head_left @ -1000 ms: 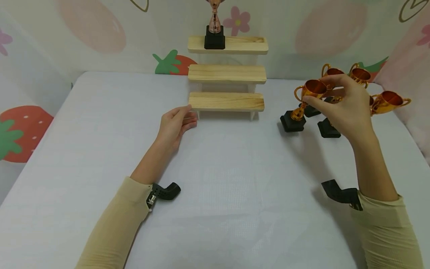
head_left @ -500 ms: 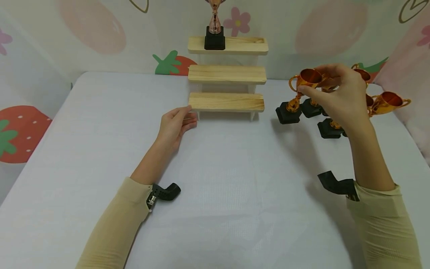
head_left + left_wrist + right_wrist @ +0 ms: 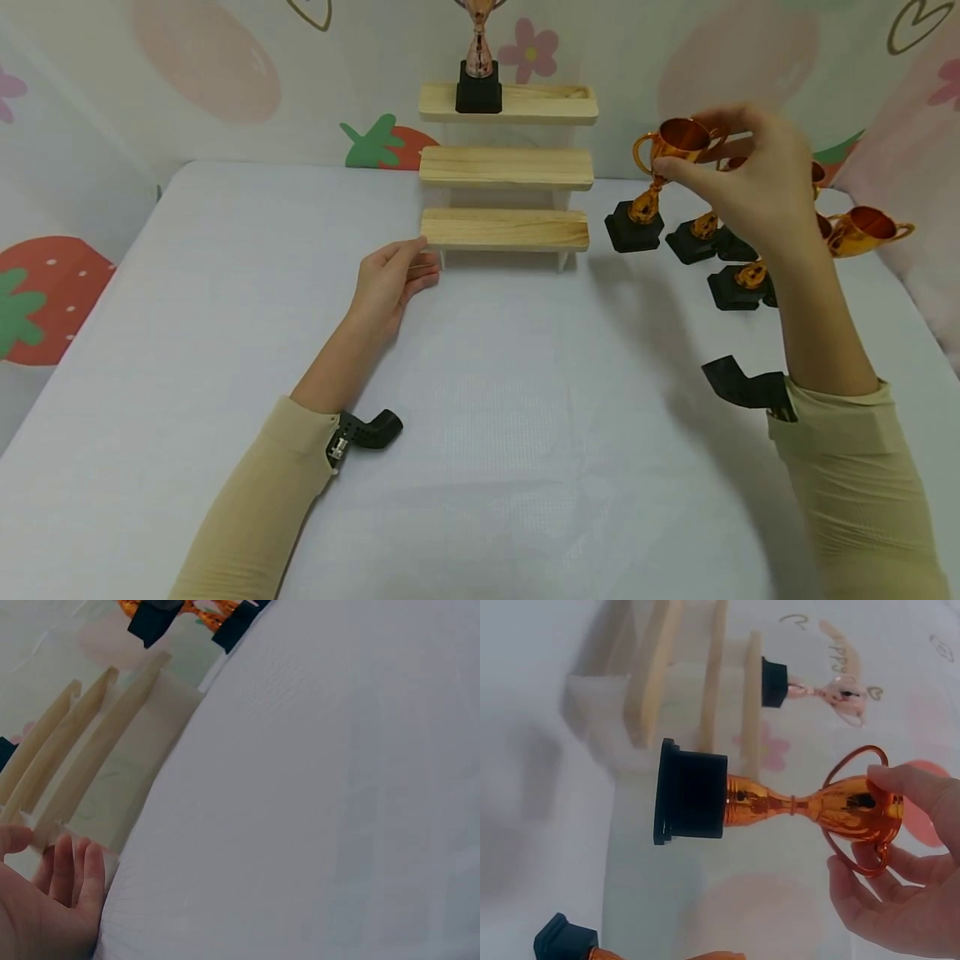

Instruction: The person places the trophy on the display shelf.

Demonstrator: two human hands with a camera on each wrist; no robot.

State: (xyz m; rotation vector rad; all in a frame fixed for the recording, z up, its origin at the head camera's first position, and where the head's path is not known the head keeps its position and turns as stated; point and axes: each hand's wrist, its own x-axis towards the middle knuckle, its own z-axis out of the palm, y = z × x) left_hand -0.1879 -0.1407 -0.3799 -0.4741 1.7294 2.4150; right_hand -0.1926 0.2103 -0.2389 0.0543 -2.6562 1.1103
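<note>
My right hand point(image 3: 757, 175) holds an orange-gold trophy cup point(image 3: 859, 810) by its bowl, thumb on one side and fingers by a handle. The trophy's black base is off the table, to the right of a three-step wooden display stand point(image 3: 506, 229). My left hand point(image 3: 390, 279) pinches the left end of the stand's lowest step, thumb near the top corner and fingers below it. A rose-gold trophy point(image 3: 478, 71) stands on the top step, its upper part cut off in the head view. The two lower steps bear nothing.
Several more orange-gold trophies point(image 3: 866, 229) stand close together at the table's right, partly hidden behind my right hand. The white-covered table point(image 3: 480, 433) meets a patterned wall point(image 3: 630, 75) behind the stand.
My right hand has lifted the orange-gold trophy and carried it away from me and slightly left, clear of the others. My left hand stays at the stand.
</note>
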